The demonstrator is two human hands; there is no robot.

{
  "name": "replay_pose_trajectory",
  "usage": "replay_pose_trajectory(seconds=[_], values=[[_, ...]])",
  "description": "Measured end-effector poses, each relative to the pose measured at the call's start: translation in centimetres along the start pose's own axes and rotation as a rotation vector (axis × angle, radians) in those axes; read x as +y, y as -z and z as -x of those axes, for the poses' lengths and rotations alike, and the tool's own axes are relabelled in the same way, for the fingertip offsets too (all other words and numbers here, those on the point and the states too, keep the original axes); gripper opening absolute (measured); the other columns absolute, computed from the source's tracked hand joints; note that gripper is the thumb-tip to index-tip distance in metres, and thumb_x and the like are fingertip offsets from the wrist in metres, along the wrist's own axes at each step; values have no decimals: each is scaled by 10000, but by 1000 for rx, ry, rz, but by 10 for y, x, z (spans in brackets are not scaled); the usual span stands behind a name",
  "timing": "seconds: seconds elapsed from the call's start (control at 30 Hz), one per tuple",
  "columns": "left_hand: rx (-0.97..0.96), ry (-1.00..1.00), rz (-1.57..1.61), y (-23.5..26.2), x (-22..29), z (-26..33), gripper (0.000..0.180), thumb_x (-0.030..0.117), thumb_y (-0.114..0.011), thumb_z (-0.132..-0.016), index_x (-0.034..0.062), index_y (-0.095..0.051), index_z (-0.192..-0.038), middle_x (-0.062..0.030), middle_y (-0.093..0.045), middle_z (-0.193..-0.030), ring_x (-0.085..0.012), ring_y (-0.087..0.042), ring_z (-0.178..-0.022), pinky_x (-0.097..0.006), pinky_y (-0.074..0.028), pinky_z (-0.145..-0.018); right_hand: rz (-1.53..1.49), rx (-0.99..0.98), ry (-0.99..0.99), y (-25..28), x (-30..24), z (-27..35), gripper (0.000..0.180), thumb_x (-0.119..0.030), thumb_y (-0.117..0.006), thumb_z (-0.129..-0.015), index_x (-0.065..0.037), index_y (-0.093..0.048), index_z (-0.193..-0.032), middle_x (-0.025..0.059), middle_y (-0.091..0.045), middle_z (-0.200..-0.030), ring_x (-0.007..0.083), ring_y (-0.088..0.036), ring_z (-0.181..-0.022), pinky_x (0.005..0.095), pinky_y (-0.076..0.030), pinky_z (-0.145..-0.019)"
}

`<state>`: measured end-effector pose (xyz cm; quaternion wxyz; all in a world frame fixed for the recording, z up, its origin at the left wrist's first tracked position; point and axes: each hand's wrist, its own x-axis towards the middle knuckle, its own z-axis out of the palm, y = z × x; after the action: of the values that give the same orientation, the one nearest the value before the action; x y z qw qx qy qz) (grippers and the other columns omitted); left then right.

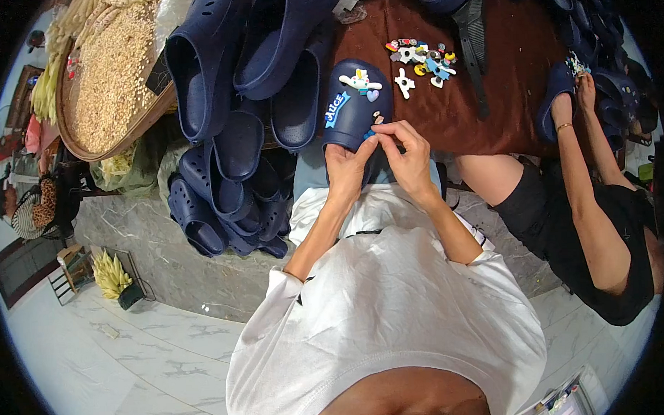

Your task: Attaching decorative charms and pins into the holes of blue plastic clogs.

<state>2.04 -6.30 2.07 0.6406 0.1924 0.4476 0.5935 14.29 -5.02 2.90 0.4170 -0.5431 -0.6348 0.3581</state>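
A navy clog (pixel 352 120) rests before me with its toe pointing away. On its upper sit a white character charm (pixel 360 81), a blue banner charm (pixel 336 109) and a small pale heart charm (pixel 373 95). My left hand (pixel 347 169) grips the clog at its opening, with the thumb on top and the fingers hidden inside. With thumb and forefinger, my right hand (pixel 409 159) pinches at a small brown-and-blue charm (pixel 372 131) on the right of the upper. Its lower part is partly covered by my fingers. Loose charms (pixel 423 56) lie beyond, on brown cloth.
Several navy clogs (pixel 208 65) are piled to my left, beside a round basket of pale grains (pixel 115 76). A black strap (pixel 473 52) lies across the brown cloth (pixel 509 77). At right, another person in black handles a clog (pixel 556 97).
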Motion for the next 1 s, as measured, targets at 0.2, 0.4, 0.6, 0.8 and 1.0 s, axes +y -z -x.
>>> replay_pose_trajectory(seconds=[0.2,0.4,0.6,0.8,1.0], values=[[85,-28,-96,7,-12,-3,355,-70,-646,-825,-59,-542,-1164,-120,-629,-1110,-167,-618,-987,-283,-486,-895,1,-26,-16,-1,1,9,185,4,-564,-895,-38,-674,-1038,104,-639,-957,251,-644,-838,335,-513,-734],[147,-91,-97,7,-13,-2,332,-55,-652,-825,-55,-540,-1138,-109,-630,-1088,-162,-616,-971,-277,-487,-873,40,-46,-25,4,9,18,181,-14,-567,-906,-35,-652,-1063,107,-617,-1001,240,-635,-847,326,-513,-739],[155,-117,9,-6,-7,-6,353,-21,-669,-851,-38,-514,-1168,-106,-638,-1070,-154,-624,-937,-277,-500,-852,-28,-87,-108,1,24,30,318,-95,-644,-888,4,-558,-1177,142,-580,-1058,231,-618,-915,336,-513,-775],[153,-14,64,-19,6,-5,308,11,-666,-878,-22,-525,-1150,-103,-639,-1059,-151,-639,-861,-279,-547,-714,0,-203,-121,-1,23,46,629,-195,-734,-833,49,-413,-1316,171,-547,-1121,259,-585,-998,355,-499,-834],[51,-23,111,-32,14,-16,312,26,-651,-896,-25,-559,-1189,-71,-657,-1084,-121,-630,-924,-256,-502,-812,-9,-184,-236,-3,24,55,665,-167,-732,-816,51,-369,-1328,181,-570,-1108,218,-599,-899,321,-539,-672]])
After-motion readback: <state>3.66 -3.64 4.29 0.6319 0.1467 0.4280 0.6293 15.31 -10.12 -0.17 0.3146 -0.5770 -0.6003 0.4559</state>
